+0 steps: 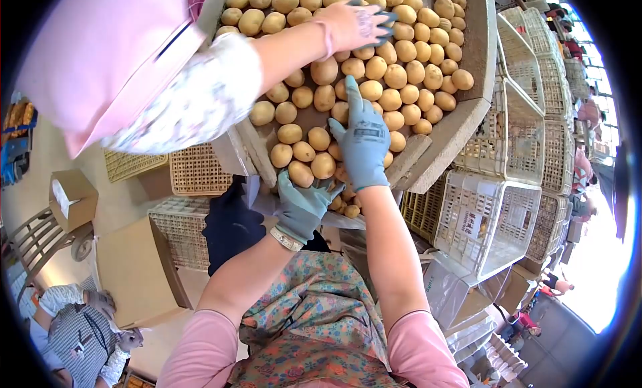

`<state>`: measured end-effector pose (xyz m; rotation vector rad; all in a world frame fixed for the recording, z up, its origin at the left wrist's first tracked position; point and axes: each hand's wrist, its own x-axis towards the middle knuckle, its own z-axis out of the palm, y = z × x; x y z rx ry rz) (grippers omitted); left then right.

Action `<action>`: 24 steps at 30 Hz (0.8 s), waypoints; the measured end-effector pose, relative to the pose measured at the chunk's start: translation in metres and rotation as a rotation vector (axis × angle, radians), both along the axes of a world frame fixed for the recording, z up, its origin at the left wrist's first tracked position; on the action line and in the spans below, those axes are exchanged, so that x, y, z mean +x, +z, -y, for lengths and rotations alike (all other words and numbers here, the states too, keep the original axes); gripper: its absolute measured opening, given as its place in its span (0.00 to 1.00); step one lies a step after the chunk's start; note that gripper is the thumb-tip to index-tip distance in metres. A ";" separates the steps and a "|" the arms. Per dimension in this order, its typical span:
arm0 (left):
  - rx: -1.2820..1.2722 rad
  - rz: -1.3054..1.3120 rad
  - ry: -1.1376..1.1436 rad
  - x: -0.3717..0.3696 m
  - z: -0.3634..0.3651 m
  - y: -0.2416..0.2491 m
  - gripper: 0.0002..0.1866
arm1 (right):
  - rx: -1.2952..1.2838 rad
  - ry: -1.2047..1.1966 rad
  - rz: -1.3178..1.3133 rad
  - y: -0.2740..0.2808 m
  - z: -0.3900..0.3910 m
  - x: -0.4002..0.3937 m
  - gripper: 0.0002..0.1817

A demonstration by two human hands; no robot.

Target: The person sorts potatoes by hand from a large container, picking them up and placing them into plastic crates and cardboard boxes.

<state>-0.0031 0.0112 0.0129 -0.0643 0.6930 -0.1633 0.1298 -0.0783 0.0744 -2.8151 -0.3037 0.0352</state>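
Observation:
Many potatoes [396, 76] lie spread over a sorting table with a raised wooden rim [483, 47]. My right hand [364, 141], in a grey-blue glove, rests among them, its fingers stretched and apart, the index finger pointing toward the far side. At the narrow near outlet, my left hand [304, 207] is cupped in a matching glove beside a potato [301, 175], thumb and fingers apart. It touches or nearly touches the potatoes there; part of its fingers is hidden. More potatoes [351, 211] show below the outlet, between my wrists.
From the left, a co-worker's gloved hand [361, 24] reaches over the potatoes. Stacked plastic crates [468, 217] stand at the right. Further crates [199, 169], a cardboard box [137, 271] and a cart [43, 237] are at the left. Another person [80, 334] is at lower left.

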 end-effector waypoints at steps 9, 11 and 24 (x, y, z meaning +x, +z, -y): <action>-0.028 0.033 0.004 0.000 0.001 -0.010 0.42 | 0.574 0.144 0.154 0.001 0.023 -0.019 0.17; -0.025 -0.025 0.002 0.002 0.001 -0.007 0.42 | 0.015 0.278 0.154 0.005 -0.004 -0.015 0.19; -0.095 0.150 0.016 -0.002 -0.002 -0.019 0.39 | 0.282 0.190 0.043 0.037 0.012 -0.015 0.25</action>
